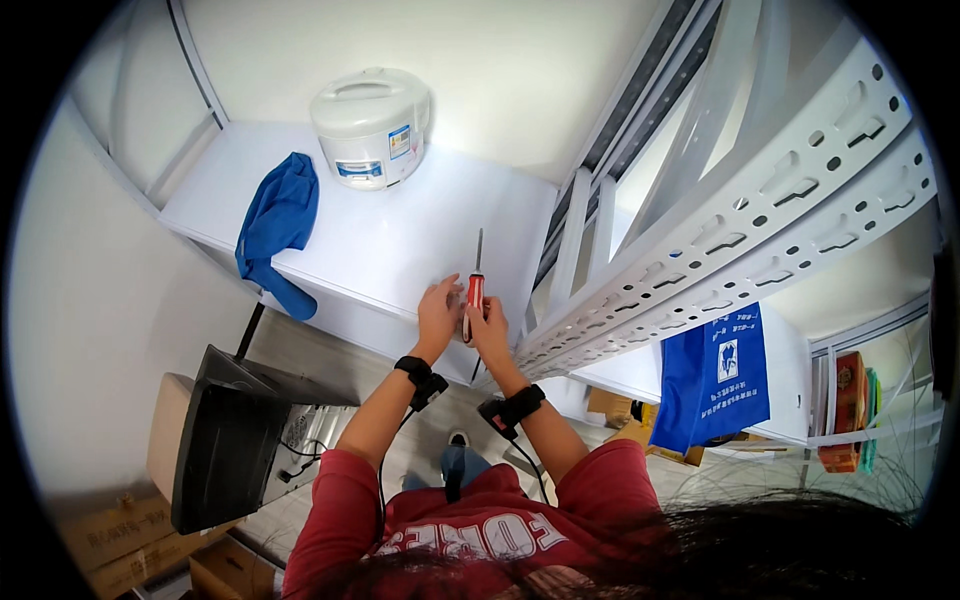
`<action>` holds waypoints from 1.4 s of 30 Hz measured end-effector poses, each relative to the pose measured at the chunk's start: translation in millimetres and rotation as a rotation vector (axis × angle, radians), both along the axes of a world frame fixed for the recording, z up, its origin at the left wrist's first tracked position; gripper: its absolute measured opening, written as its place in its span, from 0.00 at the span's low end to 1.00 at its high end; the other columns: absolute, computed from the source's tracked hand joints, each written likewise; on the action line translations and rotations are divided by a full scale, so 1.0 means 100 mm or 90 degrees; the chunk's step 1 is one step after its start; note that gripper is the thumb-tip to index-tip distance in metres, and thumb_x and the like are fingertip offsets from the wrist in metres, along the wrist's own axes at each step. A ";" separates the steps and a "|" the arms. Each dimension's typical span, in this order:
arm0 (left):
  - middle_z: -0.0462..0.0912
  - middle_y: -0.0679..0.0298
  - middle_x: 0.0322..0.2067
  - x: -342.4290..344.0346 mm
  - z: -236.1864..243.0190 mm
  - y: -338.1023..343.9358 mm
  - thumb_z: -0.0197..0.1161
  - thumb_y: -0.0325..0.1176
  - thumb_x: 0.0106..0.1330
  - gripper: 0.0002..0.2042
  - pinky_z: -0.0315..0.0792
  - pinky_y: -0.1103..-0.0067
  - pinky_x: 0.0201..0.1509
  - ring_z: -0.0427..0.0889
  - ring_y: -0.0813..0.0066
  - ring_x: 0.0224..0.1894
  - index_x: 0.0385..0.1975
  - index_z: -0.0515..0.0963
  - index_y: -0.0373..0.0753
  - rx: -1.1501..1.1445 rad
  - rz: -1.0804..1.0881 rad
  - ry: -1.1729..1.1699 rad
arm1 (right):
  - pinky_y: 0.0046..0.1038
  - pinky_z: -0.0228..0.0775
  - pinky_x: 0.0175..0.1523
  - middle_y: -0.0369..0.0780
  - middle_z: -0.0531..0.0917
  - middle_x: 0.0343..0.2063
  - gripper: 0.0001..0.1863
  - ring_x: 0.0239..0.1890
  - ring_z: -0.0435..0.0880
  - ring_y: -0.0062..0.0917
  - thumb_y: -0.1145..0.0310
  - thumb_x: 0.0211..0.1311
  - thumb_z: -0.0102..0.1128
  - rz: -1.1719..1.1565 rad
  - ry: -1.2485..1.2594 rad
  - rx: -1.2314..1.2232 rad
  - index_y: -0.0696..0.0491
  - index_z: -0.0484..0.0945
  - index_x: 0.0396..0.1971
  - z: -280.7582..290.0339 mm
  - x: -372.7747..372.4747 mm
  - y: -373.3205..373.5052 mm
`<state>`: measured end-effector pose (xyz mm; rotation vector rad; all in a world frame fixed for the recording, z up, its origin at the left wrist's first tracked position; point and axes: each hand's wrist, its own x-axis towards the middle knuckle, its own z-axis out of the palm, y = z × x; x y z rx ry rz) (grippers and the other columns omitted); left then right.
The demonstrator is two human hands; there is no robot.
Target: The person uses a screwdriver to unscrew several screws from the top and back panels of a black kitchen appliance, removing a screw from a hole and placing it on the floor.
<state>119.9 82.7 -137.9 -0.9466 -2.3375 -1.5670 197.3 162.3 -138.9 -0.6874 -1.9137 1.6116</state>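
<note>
My right hand [488,330] is closed around the lower part of a screwdriver [475,288] with a red handle and a dark metal shaft. Its tip points away from me, above the front right of a white shelf [400,245]. Just left of the handle is my left hand [439,312], its fingers stretched out and apart. Whether its fingertips touch the handle I cannot tell. A dark, light-edged end shows below the red handle, partly covered by my right fingers. Each wrist wears a black strap with a small box and a cable.
A white rice cooker [370,130] stands at the shelf's back, a blue cloth [283,210] hanging over its left edge. Perforated metal uprights [740,210] rise close on my right. Further right hangs a blue bag [712,380]. A black appliance [230,440] and cardboard boxes [120,540] are lower left.
</note>
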 end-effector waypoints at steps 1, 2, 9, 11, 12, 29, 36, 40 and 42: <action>0.81 0.61 0.34 0.02 0.02 0.00 0.54 0.17 0.51 0.21 0.71 0.73 0.37 0.76 0.64 0.33 0.47 0.72 0.39 -0.001 -0.002 -0.026 | 0.25 0.71 0.35 0.43 0.80 0.29 0.15 0.29 0.79 0.23 0.65 0.59 0.53 0.008 -0.010 -0.016 0.61 0.68 0.38 -0.04 0.01 0.02; 0.81 0.61 0.34 0.04 0.04 0.01 0.53 0.17 0.52 0.20 0.71 0.73 0.38 0.76 0.63 0.34 0.47 0.72 0.39 -0.001 -0.005 -0.052 | 0.23 0.71 0.36 0.43 0.80 0.32 0.14 0.30 0.79 0.22 0.66 0.59 0.52 0.015 -0.020 -0.031 0.61 0.67 0.39 -0.07 0.02 0.06; 0.75 0.58 0.39 0.05 0.04 -0.10 0.52 0.15 0.49 0.21 0.72 0.74 0.42 0.76 0.62 0.38 0.46 0.71 0.38 0.023 -0.028 -0.052 | 0.22 0.72 0.36 0.44 0.81 0.34 0.13 0.31 0.80 0.22 0.68 0.61 0.49 0.032 -0.031 -0.078 0.61 0.67 0.39 -0.03 0.03 0.00; 0.72 0.57 0.42 0.06 0.06 -0.10 0.53 0.14 0.49 0.21 0.72 0.75 0.43 0.75 0.62 0.40 0.46 0.71 0.37 0.044 -0.029 -0.049 | 0.22 0.72 0.36 0.44 0.81 0.34 0.13 0.31 0.80 0.21 0.67 0.61 0.50 0.034 -0.034 -0.051 0.61 0.67 0.39 -0.04 0.04 0.01; 0.70 0.56 0.44 0.07 0.06 -0.10 0.53 0.14 0.49 0.22 0.71 0.75 0.44 0.75 0.61 0.42 0.46 0.71 0.37 0.055 -0.033 -0.049 | 0.22 0.72 0.36 0.44 0.81 0.34 0.13 0.31 0.80 0.21 0.67 0.61 0.50 0.032 -0.036 -0.036 0.61 0.67 0.39 -0.05 0.06 0.02; 0.71 0.57 0.42 0.31 0.26 -1.81 0.60 0.26 0.55 0.03 0.69 0.71 0.39 0.75 0.61 0.36 0.26 0.74 0.34 0.093 0.278 0.055 | 0.20 0.62 0.21 0.36 0.73 0.16 0.10 0.15 0.71 0.16 0.71 0.59 0.54 0.432 -0.008 0.023 0.56 0.65 0.37 0.25 -0.04 -1.42; 0.73 0.56 0.38 0.84 -0.09 -3.21 0.59 0.27 0.56 0.04 0.71 0.72 0.40 0.76 0.58 0.40 0.26 0.74 0.33 0.010 0.455 -0.018 | 0.21 0.62 0.20 0.36 0.73 0.17 0.12 0.15 0.71 0.17 0.70 0.58 0.56 0.703 -0.084 0.003 0.56 0.64 0.37 -0.21 0.06 -2.51; 0.73 0.56 0.38 1.03 -0.18 -3.56 0.59 0.27 0.57 0.04 0.70 0.70 0.40 0.75 0.56 0.39 0.27 0.74 0.33 -0.024 0.481 -0.043 | 0.22 0.62 0.21 0.36 0.74 0.17 0.13 0.15 0.72 0.18 0.68 0.59 0.56 0.737 -0.068 0.028 0.56 0.64 0.39 -0.31 0.19 -2.85; 0.73 0.56 0.39 1.09 -0.18 -3.63 0.58 0.27 0.57 0.04 0.70 0.70 0.41 0.75 0.56 0.39 0.28 0.74 0.33 -0.030 0.491 -0.041 | 0.23 0.62 0.22 0.36 0.74 0.17 0.14 0.16 0.72 0.19 0.67 0.59 0.56 0.739 -0.071 0.041 0.56 0.65 0.39 -0.31 0.23 -2.96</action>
